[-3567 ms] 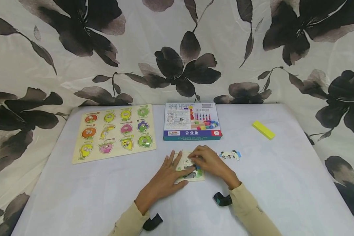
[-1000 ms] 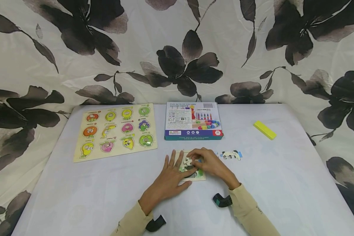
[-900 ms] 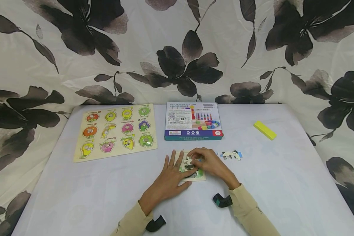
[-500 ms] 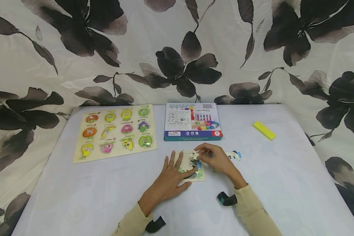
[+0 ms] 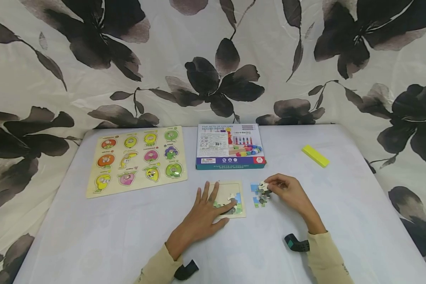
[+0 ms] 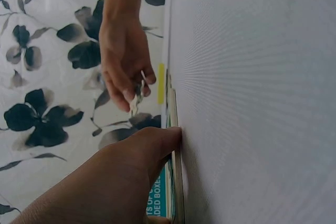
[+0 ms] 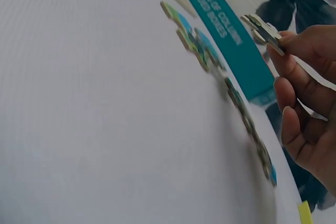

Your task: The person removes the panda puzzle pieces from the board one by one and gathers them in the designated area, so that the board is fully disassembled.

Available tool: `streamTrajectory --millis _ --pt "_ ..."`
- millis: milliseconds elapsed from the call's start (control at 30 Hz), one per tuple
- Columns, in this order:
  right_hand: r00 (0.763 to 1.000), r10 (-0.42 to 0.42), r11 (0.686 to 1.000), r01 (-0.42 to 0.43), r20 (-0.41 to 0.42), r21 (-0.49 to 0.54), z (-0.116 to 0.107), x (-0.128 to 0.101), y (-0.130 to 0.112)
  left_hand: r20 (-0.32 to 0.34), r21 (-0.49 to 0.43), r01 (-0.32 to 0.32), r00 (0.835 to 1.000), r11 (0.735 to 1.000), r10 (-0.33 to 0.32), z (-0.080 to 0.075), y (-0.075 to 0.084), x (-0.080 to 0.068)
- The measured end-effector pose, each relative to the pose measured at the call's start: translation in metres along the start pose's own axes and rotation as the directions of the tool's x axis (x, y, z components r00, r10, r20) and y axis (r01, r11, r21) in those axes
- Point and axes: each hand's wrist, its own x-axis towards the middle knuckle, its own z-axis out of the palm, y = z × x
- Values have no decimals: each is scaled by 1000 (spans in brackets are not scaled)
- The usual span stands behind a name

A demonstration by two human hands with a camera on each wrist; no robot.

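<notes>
Step (judged): sorting pieces | right hand (image 5: 290, 194): fingers pinch puzzle piece (image 7: 265, 34) above loose pieces (image 5: 254, 188) on bench (image 5: 120, 236) | left hand (image 5: 200, 223): fingers spread across puzzle board (image 5: 243, 199) | next, likely: turn piece to match neighbours, keeping board steady

Head view: high, before the teal-sided printed cardboard box (image 5: 230, 146), facing forward and down. Wrist views: low, close, tilted sideways; both share the box's lettered side.
</notes>
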Motion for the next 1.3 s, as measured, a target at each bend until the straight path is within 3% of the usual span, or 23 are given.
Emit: streamTrajectory --millis 267,533,1300 --pt "998 45 999 -46 -53 -21 -13 -19 14 -5 8 6 1000 1000 -6 0 1 0" --pt "993 103 994 -104 -56 -12 -15 -29 18 -11 0 7 1000 1000 -7 0 1 0" --pt "994 66 979 -82 -88 -184 -4 -27 24 -2 11 17 1000 1000 -17 1 1 1"
